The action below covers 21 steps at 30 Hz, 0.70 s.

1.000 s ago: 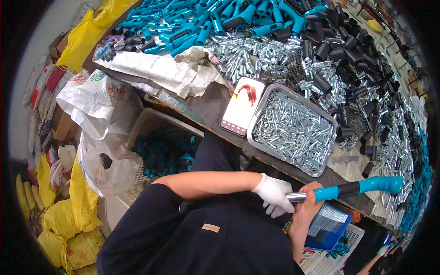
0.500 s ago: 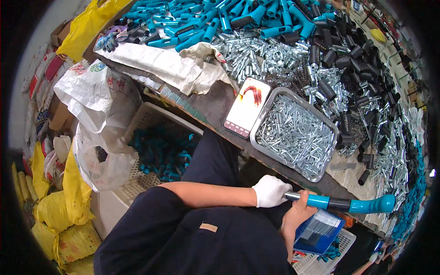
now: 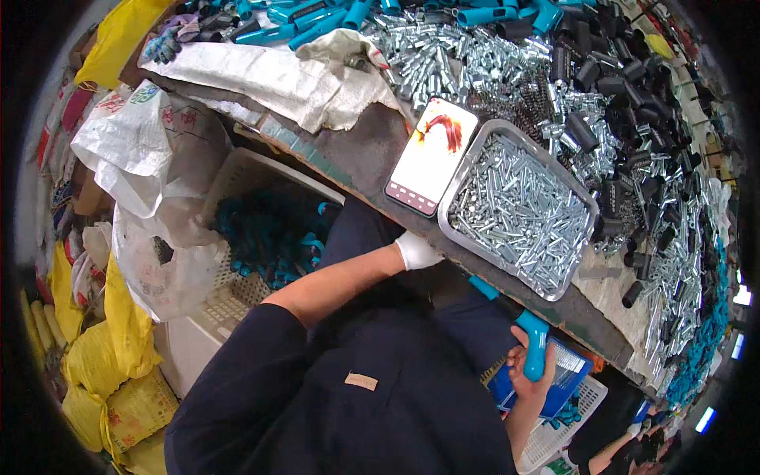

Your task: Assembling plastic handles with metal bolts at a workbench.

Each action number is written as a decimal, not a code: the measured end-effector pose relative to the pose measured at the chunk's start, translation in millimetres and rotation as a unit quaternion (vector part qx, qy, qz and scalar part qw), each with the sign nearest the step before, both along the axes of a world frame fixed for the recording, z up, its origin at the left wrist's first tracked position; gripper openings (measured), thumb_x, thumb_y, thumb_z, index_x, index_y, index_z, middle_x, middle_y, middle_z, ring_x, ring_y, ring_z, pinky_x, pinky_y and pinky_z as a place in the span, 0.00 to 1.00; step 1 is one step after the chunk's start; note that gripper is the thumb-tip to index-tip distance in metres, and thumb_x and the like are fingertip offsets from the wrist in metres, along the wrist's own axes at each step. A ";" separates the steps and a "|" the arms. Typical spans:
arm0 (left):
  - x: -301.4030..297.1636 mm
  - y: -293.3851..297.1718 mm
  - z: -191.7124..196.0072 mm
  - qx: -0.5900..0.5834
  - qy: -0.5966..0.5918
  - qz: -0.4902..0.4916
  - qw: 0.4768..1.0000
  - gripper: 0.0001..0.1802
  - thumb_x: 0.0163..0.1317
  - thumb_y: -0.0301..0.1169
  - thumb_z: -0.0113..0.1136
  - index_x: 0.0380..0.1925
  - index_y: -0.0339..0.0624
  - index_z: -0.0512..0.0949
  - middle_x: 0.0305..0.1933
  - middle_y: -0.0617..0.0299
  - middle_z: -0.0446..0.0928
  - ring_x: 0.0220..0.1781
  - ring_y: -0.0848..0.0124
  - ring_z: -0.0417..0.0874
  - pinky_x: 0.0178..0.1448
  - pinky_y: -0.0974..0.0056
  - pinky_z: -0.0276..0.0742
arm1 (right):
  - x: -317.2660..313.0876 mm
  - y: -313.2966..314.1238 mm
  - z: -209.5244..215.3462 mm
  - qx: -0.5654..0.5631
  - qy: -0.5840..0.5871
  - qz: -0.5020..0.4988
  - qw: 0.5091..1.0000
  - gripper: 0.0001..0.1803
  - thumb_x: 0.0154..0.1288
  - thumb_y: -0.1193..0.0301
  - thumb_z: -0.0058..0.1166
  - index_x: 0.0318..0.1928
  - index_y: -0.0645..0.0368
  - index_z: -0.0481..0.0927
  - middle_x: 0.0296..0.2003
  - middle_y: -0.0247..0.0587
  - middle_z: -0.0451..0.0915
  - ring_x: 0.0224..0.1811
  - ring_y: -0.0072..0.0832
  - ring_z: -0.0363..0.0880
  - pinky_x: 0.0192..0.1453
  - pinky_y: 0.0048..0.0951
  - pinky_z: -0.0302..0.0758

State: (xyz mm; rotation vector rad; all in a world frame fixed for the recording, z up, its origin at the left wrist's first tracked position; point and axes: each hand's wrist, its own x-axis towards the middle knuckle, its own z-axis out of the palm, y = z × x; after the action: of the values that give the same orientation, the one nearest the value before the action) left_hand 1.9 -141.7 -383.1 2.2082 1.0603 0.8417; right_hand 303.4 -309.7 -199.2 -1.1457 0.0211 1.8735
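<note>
A tool with a bent teal handle [image 3: 535,348] and a dark middle sleeve slants along the underside of the table edge. My bare right hand [image 3: 524,381] holds the handle's rounded end between thumb and fingers, with the fingers only loosely curled. At the front edge of the table is my left hand [image 3: 416,252] in a white glove; its fingers are hidden by the edge, so their grip does not show. The tool's far end also disappears beneath the table. Just above the left hand lies a phone [image 3: 427,162] with a lit screen.
A clear tray [image 3: 587,229] of small metal pins stands beside the phone. Metal sleeves [image 3: 431,67], black tubes [image 3: 609,87] and teal handles cover the bench. Below left sits a crate [image 3: 214,321] of teal parts; at lower right are a blue box [image 3: 558,380] and a white basket [image 3: 590,404].
My left hand has left the tool's shaft and moved up and left to the table edge. The tool has swung, its grip now pointing down, and my right hand has shifted from shaft to handle end.
</note>
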 end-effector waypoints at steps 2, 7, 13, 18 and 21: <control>-8.8 3.7 15.3 -0.049 -0.043 -0.016 0.998 0.22 0.62 0.38 0.55 0.56 0.46 0.76 0.63 0.53 0.72 0.66 0.54 0.69 0.71 0.53 0.61 | 0.9 2.6 -9.0 0.002 -0.157 0.095 0.983 0.34 0.62 0.56 0.55 0.59 0.70 0.67 0.35 0.52 0.81 0.29 0.35 0.81 0.30 0.29 0.77; -27.3 14.3 17.7 -0.199 0.076 -0.099 0.972 0.30 0.61 0.38 0.59 0.65 0.51 0.68 0.70 0.56 0.63 0.71 0.57 0.62 0.73 0.55 0.57 | -27.5 26.9 -39.5 0.000 -0.295 0.129 0.947 0.16 0.59 0.71 0.60 0.44 0.64 0.71 0.28 0.40 0.76 0.24 0.27 0.75 0.27 0.29 0.72; -40.7 30.0 -14.5 -0.204 0.005 -0.074 0.976 0.30 0.62 0.40 0.59 0.65 0.50 0.68 0.70 0.56 0.63 0.71 0.57 0.62 0.73 0.55 0.57 | -95.4 77.1 -90.2 0.067 -0.527 0.359 0.767 0.21 0.60 0.62 0.62 0.46 0.66 0.77 0.20 0.39 0.78 0.22 0.29 0.79 0.33 0.32 0.76; -49.1 39.6 -38.2 -0.201 -0.064 -0.041 0.977 0.31 0.62 0.42 0.59 0.65 0.49 0.68 0.71 0.55 0.63 0.71 0.58 0.62 0.73 0.55 0.56 | -100.1 78.7 -135.2 0.150 -0.581 0.376 0.707 0.22 0.58 0.67 0.63 0.48 0.68 0.74 0.24 0.39 0.77 0.18 0.24 0.75 0.25 0.29 0.74; -53.0 27.9 -50.4 -0.196 -0.105 -0.027 0.975 0.31 0.62 0.43 0.59 0.65 0.49 0.67 0.71 0.55 0.63 0.71 0.58 0.62 0.73 0.55 0.56 | -95.1 77.0 -158.2 0.204 -0.642 0.407 0.617 0.20 0.59 0.62 0.62 0.42 0.68 0.77 0.23 0.42 0.79 0.18 0.25 0.77 0.28 0.31 0.75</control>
State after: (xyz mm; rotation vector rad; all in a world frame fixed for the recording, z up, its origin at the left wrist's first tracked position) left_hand -51.1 -113.9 -433.5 1.7695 0.9642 0.7492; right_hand 208.4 -232.7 -357.4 -2.0582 -1.8955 1.0740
